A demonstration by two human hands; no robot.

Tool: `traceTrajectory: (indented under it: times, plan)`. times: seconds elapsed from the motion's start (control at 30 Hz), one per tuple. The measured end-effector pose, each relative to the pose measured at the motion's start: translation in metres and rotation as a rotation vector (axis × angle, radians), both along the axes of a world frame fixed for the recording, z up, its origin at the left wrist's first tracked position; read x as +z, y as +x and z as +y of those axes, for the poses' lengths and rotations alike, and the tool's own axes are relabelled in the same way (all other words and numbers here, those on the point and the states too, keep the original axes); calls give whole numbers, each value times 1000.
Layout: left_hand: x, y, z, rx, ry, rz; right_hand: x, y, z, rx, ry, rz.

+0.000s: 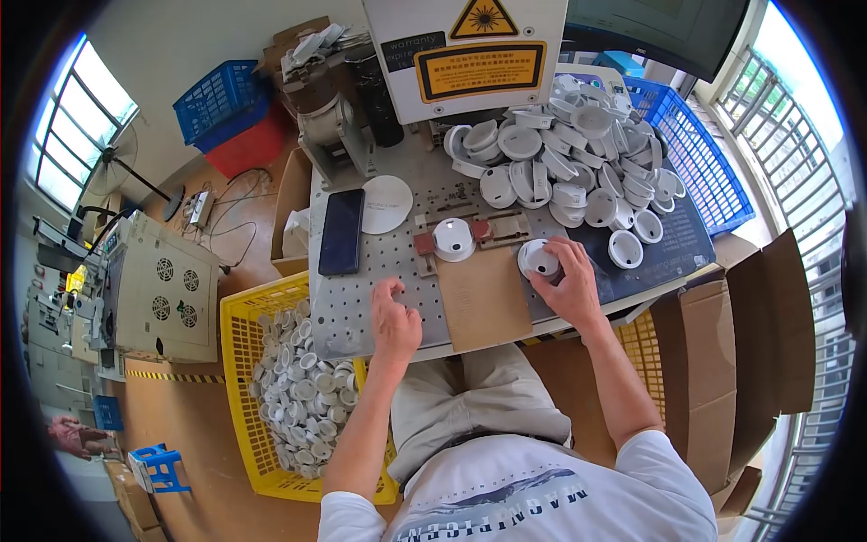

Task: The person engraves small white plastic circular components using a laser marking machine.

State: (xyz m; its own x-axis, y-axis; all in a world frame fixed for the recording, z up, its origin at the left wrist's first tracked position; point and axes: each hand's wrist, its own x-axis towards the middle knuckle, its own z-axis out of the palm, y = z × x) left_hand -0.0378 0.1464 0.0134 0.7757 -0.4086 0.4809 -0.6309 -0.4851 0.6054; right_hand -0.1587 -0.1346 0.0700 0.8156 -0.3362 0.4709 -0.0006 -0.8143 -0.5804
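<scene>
My right hand [575, 291] grips a white plastic cup lid [536, 256] by its rim, just above the right front part of the metal work plate [348, 312]. Another white cup lid [453, 239] sits in a small fixture [506, 229] with reddish blocks, its drinking hole showing. In front of it, a brown cardboard piece [486, 303] lies flat and reaches over the plate's front edge. To the left of the cardboard, my left hand [396, 323] hovers over the plate with loosely bent fingers and thumb apart, holding nothing.
A large heap of cup lids [578, 149] covers the back right. A phone [342, 231] and a white disc [387, 204] lie at left. Overhead hangs a machine housing with warning labels [470, 63]. A yellow basket of lids [237, 361] stands lower left; a cardboard box [709, 361] is at right.
</scene>
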Motion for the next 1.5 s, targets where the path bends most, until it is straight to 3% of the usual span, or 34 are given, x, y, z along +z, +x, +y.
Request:
traceTrajectory:
  times: [0.43, 0.6, 0.83, 0.9, 1.0, 1.13, 1.23, 1.43, 1.5]
  plan:
    - [5, -3, -1, -36, 144, -138, -4, 0, -5, 10, -14, -20]
    - [6, -1, -6, -9, 100, -16, -3, 0, -4, -10, -8, -13]
    - [34, 40, -103, -101, 218, -311, -2, -4, -8, -3, 62, -10]
    - [31, 47, -125, -135, 610, -266, -1, -5, -11, 33, 148, -28]
    - [25, 38, -129, -70, 623, -385, 0, -8, -13, 95, 186, -70]
    - [36, -4, -94, -233, 629, -237, 1, -6, 6, 143, 107, -28]
    - [25, -38, -52, -324, 478, -174, 4, 8, 31, 241, 60, -5]
    - [8, -12, 55, 81, 414, -242, 10, 45, 64, 366, -102, 84]
    - [14, -14, 62, 150, 347, -167, 21, 56, 69, 335, -12, 276]
